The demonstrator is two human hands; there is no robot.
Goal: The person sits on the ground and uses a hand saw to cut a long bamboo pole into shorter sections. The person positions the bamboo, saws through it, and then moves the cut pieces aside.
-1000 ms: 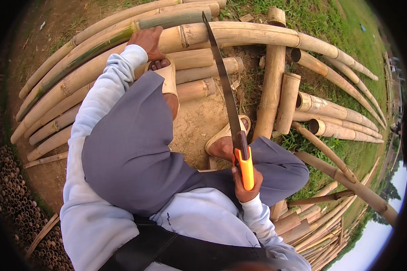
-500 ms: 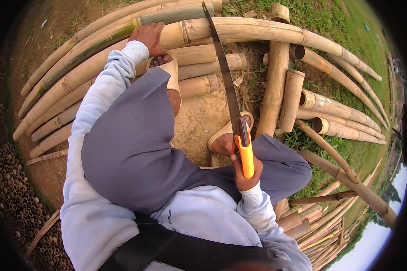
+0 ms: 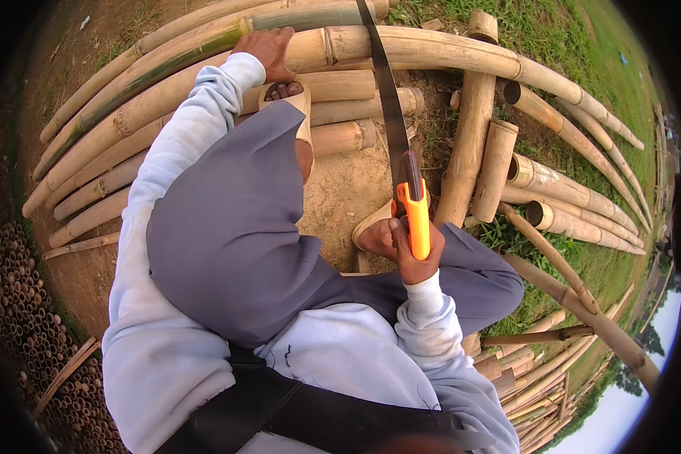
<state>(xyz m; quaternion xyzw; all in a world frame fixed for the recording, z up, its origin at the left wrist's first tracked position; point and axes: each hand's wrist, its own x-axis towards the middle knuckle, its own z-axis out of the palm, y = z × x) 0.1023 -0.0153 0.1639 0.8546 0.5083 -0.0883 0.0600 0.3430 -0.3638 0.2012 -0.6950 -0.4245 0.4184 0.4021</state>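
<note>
1. Orange-handled saw sits clenched in the right hand; its blade now reaches farther across the long bamboo pole than a second ago, so the stroke is pushing forward.
2. The left hand presses flat on the pole, steadying it on the dirt ground.

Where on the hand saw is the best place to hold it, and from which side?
Grip the hand saw by its orange handle, coming from the near end, as the right hand does. The long dark blade runs away over the bamboo pole and looks unsafe to grasp.
</note>
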